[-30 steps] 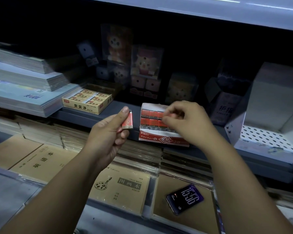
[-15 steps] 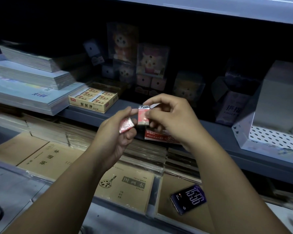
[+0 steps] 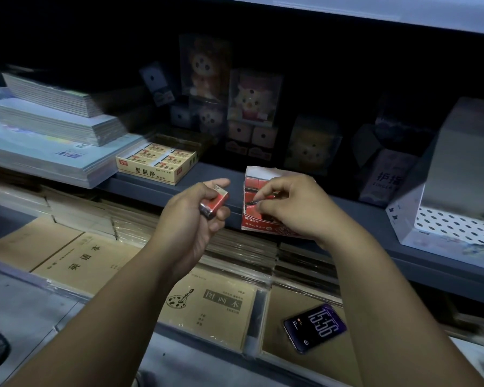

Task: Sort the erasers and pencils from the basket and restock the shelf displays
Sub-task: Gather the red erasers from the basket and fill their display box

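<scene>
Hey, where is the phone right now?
In the head view, the phone lies screen up at lower right on a brown notebook stack, just right of the drawing book.

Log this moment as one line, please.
left hand holds red eraser | right hand pinches second eraser in red display box | phase: restocking

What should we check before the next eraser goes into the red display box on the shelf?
1. Grip of the left hand on the red eraser is secure: ok.
2. The red display box is on the shelf, top open: ok.
3. The right hand is clear of the box: not ok, its fingers reach into it.
4. Free slot in the box: cannot tell, hand hides it.
5. What the right hand pinches: cannot tell.
</scene>
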### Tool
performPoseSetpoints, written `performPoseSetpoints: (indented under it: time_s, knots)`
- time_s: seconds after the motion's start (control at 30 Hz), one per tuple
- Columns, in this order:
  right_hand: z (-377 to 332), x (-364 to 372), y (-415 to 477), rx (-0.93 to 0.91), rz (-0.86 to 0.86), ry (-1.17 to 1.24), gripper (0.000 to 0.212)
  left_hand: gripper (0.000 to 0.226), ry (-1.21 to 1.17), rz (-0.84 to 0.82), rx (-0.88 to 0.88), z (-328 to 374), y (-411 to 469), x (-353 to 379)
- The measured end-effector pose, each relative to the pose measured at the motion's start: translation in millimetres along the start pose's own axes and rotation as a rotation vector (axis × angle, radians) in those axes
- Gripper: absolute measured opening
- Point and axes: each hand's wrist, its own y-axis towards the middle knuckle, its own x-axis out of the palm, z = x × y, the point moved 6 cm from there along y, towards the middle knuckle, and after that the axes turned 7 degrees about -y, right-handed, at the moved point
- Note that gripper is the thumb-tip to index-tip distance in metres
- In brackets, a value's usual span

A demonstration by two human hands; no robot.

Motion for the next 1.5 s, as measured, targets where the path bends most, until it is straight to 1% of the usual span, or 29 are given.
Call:
performPoseSetpoints:
  time_s: [0.1, 0.2, 0.33, 0.37, 0.5, 0.6, 0.67, 0.7, 0.77, 0.83, 0.9, 0.93, 1.03, 1.1, 1.17, 1.23, 1.4, 1.5]
  knots:
    - [-2, 0, -1, -0.021, 0.018, -0.058, 0.006, 0.025, 0.125, 0.055, -0.004, -3, 0, -4]
    - [-2, 2, 0, -0.008, 0.026, -0.046, 0.007, 0.024, 0.135, 0.088, -0.022, -5, -1, -7]
    - [-1, 4, 2, 0.015, 0.052, -0.055, 0.015, 0.037, 0.041, 0.074, -0.027, -7, -1, -6]
    - [-1, 4, 2, 0.017, 0.058, -0.057, 0.016, 0.037, 0.014, 0.074, -0.026, -8, 0, -6]
    - [-3, 3, 1, 0.025, 0.081, -0.089, 0.019, 0.024, -0.081, 0.055, -0.025, -9, 2, -3]
    - [0, 4, 2, 0.047, 0.084, -0.105, 0.019, 0.024, -0.099, 0.025, -0.011, -8, 2, -1]
    - [0, 2, 3, 0.025, 0.109, -0.101, 0.015, 0.025, -0.074, 0.018, 0.006, -7, 3, -3]
    - [-2, -2, 2, -0.003, 0.134, -0.062, 0.016, 0.026, -0.059, 0.02, 0.018, -6, 2, -3]
    - [-8, -8, -1, -0.051, 0.142, 0.109, 0.019, 0.032, -0.046, 0.023, 0.04, -4, 1, -3]
    - [-16, -10, -8, -0.091, 0.05, 0.251, 0.013, 0.037, -0.048, 0.009, 0.052, -2, -1, -2]
    - [-23, -8, -13, -0.128, -0.024, 0.303, 0.004, 0.036, -0.032, -0.017, 0.048, -2, -2, 0]
    - [-24, -9, -15, -0.13, -0.032, 0.305, 0.004, 0.035, -0.014, -0.028, 0.045, -2, -3, 2]
    - [-16, -16, -15, -0.041, 0.003, 0.333, 0.001, 0.035, 0.113, -0.027, 0.061, -1, -6, 3]
    - [-5, -26, -13, 0.015, 0.066, 0.28, 0.005, 0.037, 0.278, -0.025, 0.091, -2, -8, 4]
    - [4, -34, -11, 0.045, 0.118, 0.127, 0.012, 0.037, 0.404, -0.052, 0.115, -4, -12, 8]
    - [9, -36, -13, 0.083, 0.13, 0.015, 0.017, 0.038, 0.453, -0.081, 0.13, -6, -15, 12]
    - [7, -23, -13, 0.132, 0.088, -0.116, 0.022, 0.058, 0.548, -0.094, 0.145, -8, -13, 11]
    - [6, -19, -10, 0.148, 0.121, -0.161, 0.031, 0.062, 0.608, -0.093, 0.146, -11, -11, 10]
